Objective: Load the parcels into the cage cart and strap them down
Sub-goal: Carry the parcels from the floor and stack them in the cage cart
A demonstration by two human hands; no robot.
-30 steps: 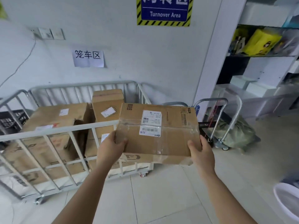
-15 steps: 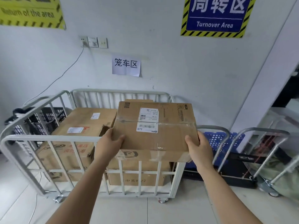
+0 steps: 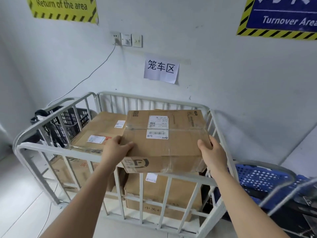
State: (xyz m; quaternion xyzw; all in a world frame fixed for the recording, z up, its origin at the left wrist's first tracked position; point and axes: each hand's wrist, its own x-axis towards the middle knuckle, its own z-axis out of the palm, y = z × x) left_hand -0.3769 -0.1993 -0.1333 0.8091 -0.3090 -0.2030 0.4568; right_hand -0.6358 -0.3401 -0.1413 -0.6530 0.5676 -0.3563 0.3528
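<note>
On wall (image 3: 214,74): yellow sign (image 3: 63,7) "Return of the area", blue sign (image 3: 283,19) "Turnover Area", paper sheet (image 3: 161,69) "笼车区". Above front rail of cage cart (image 3: 154,100): taped parcel (image 3: 164,146) with white barcode label, clamped at either end by left hand (image 3: 116,148) and right hand (image 3: 212,152), thumbs on top. Inside cart: tall box (image 3: 96,127) with 2 labels, lower box (image 3: 156,196) printed "中关".

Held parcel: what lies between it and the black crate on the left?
Head view: beside the held parcel sits a large cardboard box inside the cage cart, then the cart's left side rail; the black crate stands outside it.
</note>
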